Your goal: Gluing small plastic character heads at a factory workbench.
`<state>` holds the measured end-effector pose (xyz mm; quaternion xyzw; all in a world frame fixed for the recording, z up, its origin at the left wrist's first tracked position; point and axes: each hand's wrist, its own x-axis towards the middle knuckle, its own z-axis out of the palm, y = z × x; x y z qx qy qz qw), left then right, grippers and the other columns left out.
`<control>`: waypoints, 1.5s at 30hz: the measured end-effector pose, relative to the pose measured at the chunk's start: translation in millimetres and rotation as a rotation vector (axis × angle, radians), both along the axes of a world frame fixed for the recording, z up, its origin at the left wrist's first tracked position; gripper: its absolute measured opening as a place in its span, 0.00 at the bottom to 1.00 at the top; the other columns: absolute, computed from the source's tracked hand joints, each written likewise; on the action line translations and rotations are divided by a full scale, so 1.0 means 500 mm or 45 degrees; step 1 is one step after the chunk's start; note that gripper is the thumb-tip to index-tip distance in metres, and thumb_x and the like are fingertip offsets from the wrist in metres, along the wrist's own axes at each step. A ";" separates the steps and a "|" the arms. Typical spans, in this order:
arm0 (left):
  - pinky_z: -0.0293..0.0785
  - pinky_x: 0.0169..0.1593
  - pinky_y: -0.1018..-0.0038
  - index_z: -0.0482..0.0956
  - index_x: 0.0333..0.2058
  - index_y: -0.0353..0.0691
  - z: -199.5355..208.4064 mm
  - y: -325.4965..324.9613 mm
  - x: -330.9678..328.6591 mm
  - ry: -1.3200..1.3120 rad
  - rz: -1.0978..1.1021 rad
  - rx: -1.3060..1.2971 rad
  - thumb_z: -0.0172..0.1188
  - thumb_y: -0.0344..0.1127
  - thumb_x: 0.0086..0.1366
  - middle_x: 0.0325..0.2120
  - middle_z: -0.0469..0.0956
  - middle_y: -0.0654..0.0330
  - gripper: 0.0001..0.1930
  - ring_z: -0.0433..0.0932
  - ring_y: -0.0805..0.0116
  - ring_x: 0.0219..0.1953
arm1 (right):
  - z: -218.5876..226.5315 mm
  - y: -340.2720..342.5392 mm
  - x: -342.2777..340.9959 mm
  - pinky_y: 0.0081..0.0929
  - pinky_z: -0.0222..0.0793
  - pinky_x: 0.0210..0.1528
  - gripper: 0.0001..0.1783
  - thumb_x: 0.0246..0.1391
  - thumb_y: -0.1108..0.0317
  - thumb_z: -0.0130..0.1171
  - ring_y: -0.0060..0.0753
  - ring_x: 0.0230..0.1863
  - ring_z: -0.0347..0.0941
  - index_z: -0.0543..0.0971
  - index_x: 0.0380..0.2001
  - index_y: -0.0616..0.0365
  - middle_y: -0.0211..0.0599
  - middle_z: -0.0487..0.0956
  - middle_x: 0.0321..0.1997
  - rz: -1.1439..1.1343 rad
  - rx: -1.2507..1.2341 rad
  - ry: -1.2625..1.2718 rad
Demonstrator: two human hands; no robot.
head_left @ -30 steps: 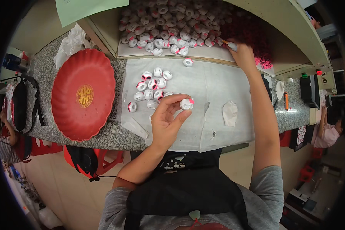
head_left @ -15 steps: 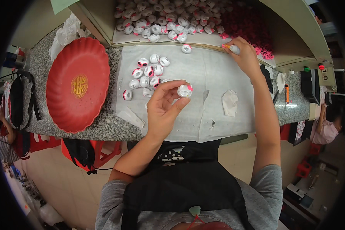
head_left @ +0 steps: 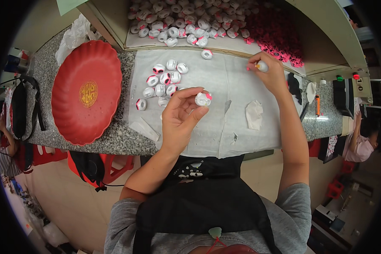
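My left hand (head_left: 178,119) is closed in a pinch on a small rounded white plastic piece (head_left: 202,100) with a pink patch on its upper right side. Farther right and higher, my right hand (head_left: 269,75) grips a small white bottle (head_left: 262,66) with a yellowish tip. A tiny pink part (head_left: 248,68) shows at the right fingertips; how it is held is too small to make out. Beyond the left hand, a group of similar white pieces (head_left: 160,89), several with pink and black parts fitted, lies on white paper (head_left: 207,131).
A shelf at the back holds a heap of white pieces (head_left: 190,29) and a pile of pink parts (head_left: 279,38). One white piece (head_left: 206,54) sits at its edge. A red scalloped tray (head_left: 106,89) stands left, a crumpled tissue (head_left: 254,114) right, an orange marker (head_left: 317,105) farther right.
My right hand has drawn back from the edge of the pink pile toward me, with the bottle still in it and a pink part at the fingertips. The left hand has hardly moved.
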<state>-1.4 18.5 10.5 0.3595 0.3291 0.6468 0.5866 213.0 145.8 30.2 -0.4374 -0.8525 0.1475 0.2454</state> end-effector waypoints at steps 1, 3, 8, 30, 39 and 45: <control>0.63 0.40 0.80 0.64 0.39 0.33 0.000 -0.001 0.000 0.004 -0.005 0.003 0.52 0.20 0.48 0.34 0.68 0.59 0.17 0.67 0.74 0.37 | 0.000 -0.014 -0.001 0.22 0.62 0.29 0.08 0.29 0.80 0.56 0.33 0.26 0.67 0.70 0.20 0.64 0.36 0.70 0.22 -0.023 -0.093 0.063; 0.63 0.40 0.80 0.64 0.39 0.33 0.001 0.000 0.000 -0.014 -0.001 0.002 0.52 0.20 0.48 0.34 0.68 0.59 0.17 0.67 0.74 0.36 | -0.011 -0.033 -0.006 0.21 0.63 0.29 0.08 0.29 0.80 0.56 0.33 0.26 0.68 0.71 0.20 0.64 0.36 0.71 0.22 0.014 0.011 -0.025; 0.63 0.40 0.81 0.64 0.39 0.33 0.000 0.001 0.001 -0.039 -0.002 0.004 0.53 0.20 0.47 0.34 0.68 0.59 0.17 0.67 0.75 0.36 | -0.017 -0.054 0.003 0.22 0.63 0.29 0.11 0.30 0.79 0.57 0.33 0.27 0.68 0.72 0.25 0.62 0.37 0.71 0.26 0.013 0.011 0.005; 0.66 0.40 0.79 0.66 0.38 0.33 -0.001 -0.005 0.004 0.156 0.003 0.095 0.52 0.18 0.47 0.37 0.66 0.57 0.16 0.68 0.72 0.38 | 0.038 -0.240 -0.135 0.15 0.63 0.20 0.06 0.34 0.83 0.53 0.25 0.21 0.66 0.69 0.20 0.66 0.40 0.70 0.23 -0.110 -0.873 1.349; 0.67 0.41 0.76 0.66 0.36 0.32 -0.007 -0.005 0.003 0.577 0.040 0.346 0.50 0.16 0.47 0.38 0.66 0.51 0.15 0.68 0.66 0.40 | 0.031 -0.243 -0.148 0.18 0.63 0.20 0.05 0.33 0.84 0.52 0.28 0.19 0.66 0.68 0.19 0.66 0.44 0.70 0.23 -0.178 -0.950 1.433; 0.67 0.41 0.75 0.66 0.35 0.32 -0.006 -0.005 0.004 0.633 0.026 0.406 0.51 0.17 0.46 0.38 0.66 0.51 0.15 0.67 0.66 0.41 | 0.024 -0.240 -0.145 0.18 0.63 0.21 0.05 0.34 0.82 0.53 0.27 0.20 0.66 0.68 0.19 0.66 0.43 0.70 0.23 -0.214 -0.955 1.410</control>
